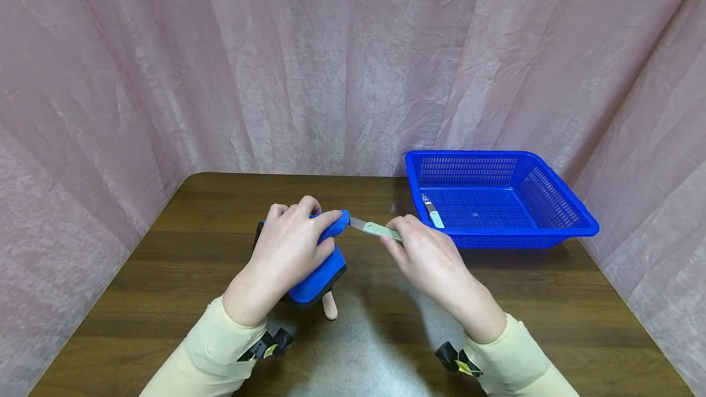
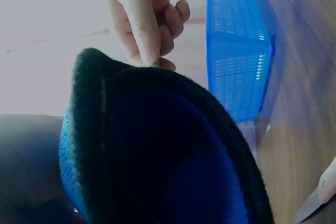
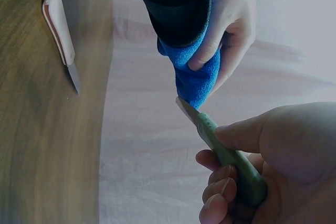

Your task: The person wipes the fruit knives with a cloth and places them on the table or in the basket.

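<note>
My left hand [image 1: 291,239] grips a folded blue cloth [image 1: 317,283] with black edging, thumb and forefinger bunching one corner of it. That corner meets the blade end of a small knife with a light green handle [image 1: 379,230]. Fingers of my right hand [image 1: 430,256] wrap around this handle, the thumb lying along it in the right wrist view. Under the cloth, a second knife [image 3: 60,32] with a pale handle and a reddish stripe lies on the table; from the head only its handle end shows. In the left wrist view the cloth hides most of my left fingers.
A blue plastic basket [image 1: 510,241] with slotted walls stands at the back right, just beyond my right hand. Inside, along its left side, lies another knife [image 1: 434,213] with a light green handle. A pink curtain [image 1: 331,66] hangs behind the brown wooden table [image 1: 193,250].
</note>
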A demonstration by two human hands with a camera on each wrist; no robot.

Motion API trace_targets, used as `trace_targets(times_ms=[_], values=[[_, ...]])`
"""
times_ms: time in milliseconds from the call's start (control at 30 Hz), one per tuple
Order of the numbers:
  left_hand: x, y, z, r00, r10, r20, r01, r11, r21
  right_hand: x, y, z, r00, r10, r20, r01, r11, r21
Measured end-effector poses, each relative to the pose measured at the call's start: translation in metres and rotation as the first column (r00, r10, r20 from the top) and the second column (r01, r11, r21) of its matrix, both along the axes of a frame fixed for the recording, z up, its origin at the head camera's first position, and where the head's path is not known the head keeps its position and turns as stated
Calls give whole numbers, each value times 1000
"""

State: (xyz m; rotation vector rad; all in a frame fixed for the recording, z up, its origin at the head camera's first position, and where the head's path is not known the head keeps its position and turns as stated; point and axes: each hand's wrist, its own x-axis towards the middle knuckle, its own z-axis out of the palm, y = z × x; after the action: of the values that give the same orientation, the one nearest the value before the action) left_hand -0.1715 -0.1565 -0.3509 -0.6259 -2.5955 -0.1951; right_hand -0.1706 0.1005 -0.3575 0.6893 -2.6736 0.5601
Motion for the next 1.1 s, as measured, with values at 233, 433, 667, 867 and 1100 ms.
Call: trace_targets(times_ms=[233,433,667,867,1100], values=[[0,-1,2,1000,9,12,-9,1000,0,1,1,2,1000,-7,4,7,1000,5],[0,-3,2,1000,18,20,-18,1000,13,1,1,2,1000,-11,2,11,1000,1],[0,-5,3,999,30,35,-30,999,15,1,1,2,1000,-7,-8,7,1000,0],[-1,-6,3,999,31,25,-32,999,14,1,2,3,1000,-7,-11,7,1000,3],[-1,-7,3,999,37,16,-38,999,21,2,3,4,1000,-9,-8,9,1000,2]])
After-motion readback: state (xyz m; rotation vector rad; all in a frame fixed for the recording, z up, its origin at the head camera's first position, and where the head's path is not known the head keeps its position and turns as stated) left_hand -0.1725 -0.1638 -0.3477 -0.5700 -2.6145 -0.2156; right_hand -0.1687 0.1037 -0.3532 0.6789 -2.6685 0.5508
